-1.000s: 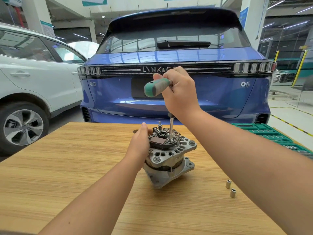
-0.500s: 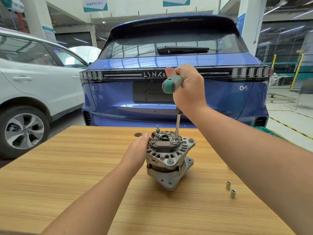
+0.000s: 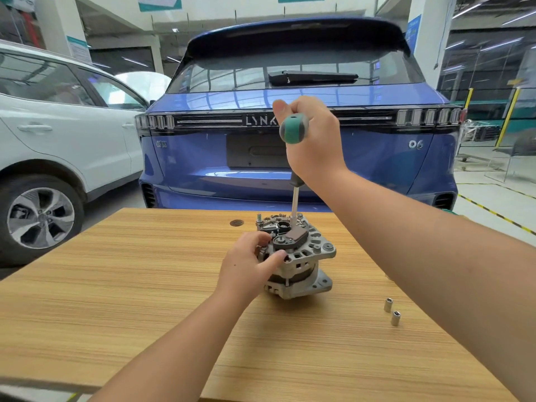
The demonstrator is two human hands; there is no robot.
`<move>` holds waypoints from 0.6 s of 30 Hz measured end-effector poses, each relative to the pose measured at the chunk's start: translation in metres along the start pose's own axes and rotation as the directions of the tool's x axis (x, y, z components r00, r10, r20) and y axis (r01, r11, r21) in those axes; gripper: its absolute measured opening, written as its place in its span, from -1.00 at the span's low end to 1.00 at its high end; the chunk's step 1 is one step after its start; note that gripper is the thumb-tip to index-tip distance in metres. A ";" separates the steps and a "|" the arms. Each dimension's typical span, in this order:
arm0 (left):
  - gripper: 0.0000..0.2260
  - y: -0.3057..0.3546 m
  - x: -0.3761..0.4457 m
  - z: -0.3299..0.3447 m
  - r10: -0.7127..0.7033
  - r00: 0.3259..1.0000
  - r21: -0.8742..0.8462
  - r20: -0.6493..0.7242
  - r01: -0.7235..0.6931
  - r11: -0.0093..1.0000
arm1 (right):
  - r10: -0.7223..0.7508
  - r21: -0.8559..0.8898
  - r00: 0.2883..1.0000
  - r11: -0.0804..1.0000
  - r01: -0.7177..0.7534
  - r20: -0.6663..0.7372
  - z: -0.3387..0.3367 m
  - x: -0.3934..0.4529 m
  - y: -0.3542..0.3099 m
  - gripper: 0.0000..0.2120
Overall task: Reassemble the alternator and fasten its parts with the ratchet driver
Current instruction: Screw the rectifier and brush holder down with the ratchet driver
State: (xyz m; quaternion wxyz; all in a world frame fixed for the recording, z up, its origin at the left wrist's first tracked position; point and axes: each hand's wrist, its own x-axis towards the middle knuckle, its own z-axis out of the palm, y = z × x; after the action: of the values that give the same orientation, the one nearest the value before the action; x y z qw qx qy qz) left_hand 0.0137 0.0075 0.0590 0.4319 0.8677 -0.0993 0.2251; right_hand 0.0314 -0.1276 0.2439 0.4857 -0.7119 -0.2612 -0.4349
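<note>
A silver alternator [image 3: 307,256] stands upright on the wooden table [image 3: 116,285], its dark rear electronics facing up. My left hand [image 3: 246,265] grips its left side, thumb and fingers curled round the housing. Above it my right hand [image 3: 313,140] grips the green and grey handle of the ratchet driver [image 3: 293,129]. The driver's steel shaft [image 3: 295,203] runs straight down, and its tip sits on a fastener at the top rear of the alternator.
Two small silver sockets [image 3: 391,311] stand on the table to the right of the alternator. A dark round disc [image 3: 236,222] lies near the far edge. Behind the table are a blue car [image 3: 290,158] and a white car [image 3: 58,134].
The driver handle has swung from tilted left to nearly upright over the alternator. My left hand has shifted its hold on the housing, which has turned a little. The camera has moved.
</note>
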 end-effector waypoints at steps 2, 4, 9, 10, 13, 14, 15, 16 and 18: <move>-0.70 0.005 -0.002 0.005 0.024 0.999 0.063 -0.042 -0.021 0.998 | -0.010 0.002 1.000 1.000 0.010 0.012 0.002 -0.002 0.000 -0.56; -0.71 0.010 -0.005 0.010 0.037 0.996 0.101 -0.075 -0.030 0.994 | -0.011 0.014 1.000 1.000 0.010 0.028 0.003 -0.006 0.003 -0.60; -0.75 0.008 -0.011 0.011 0.018 0.991 0.057 -0.131 -0.010 0.998 | -0.037 -0.010 0.999 0.999 0.037 0.004 0.006 -0.009 0.006 -0.56; -0.76 0.007 -0.011 0.011 0.016 0.991 0.046 -0.131 -0.010 0.999 | -0.042 -0.011 0.999 0.999 0.042 0.000 0.006 -0.009 0.007 -0.56; -0.77 0.009 -0.011 0.011 0.017 0.992 0.051 -0.124 -0.011 0.999 | -0.059 -0.027 0.998 0.998 0.059 0.002 0.004 -0.010 0.013 -0.63; -0.78 0.010 -0.011 0.012 0.018 0.992 0.055 -0.127 -0.011 0.998 | -0.068 -0.038 0.998 0.997 0.068 0.005 0.004 -0.010 0.015 -0.65; -0.79 0.011 -0.011 0.012 0.020 0.991 0.058 -0.129 -0.013 0.998 | -0.073 -0.046 0.997 0.996 0.073 0.005 0.003 -0.011 0.017 -0.65; -0.79 0.011 -0.011 0.013 0.025 0.991 0.061 -0.129 -0.017 0.998 | -0.073 -0.050 0.997 0.996 0.073 0.005 0.002 -0.012 0.018 -0.65; -0.81 0.010 -0.012 0.014 0.035 0.991 0.070 -0.130 -0.026 0.997 | -0.066 -0.057 0.998 0.996 0.066 0.005 -0.001 -0.014 0.021 -0.65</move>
State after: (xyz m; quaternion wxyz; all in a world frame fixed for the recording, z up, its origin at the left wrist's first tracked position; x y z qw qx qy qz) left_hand 0.0037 -0.0098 0.0534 0.4043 0.8636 -0.0763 0.2915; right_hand 0.0413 -0.1358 0.2225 0.4501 -0.7170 -0.2728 -0.4571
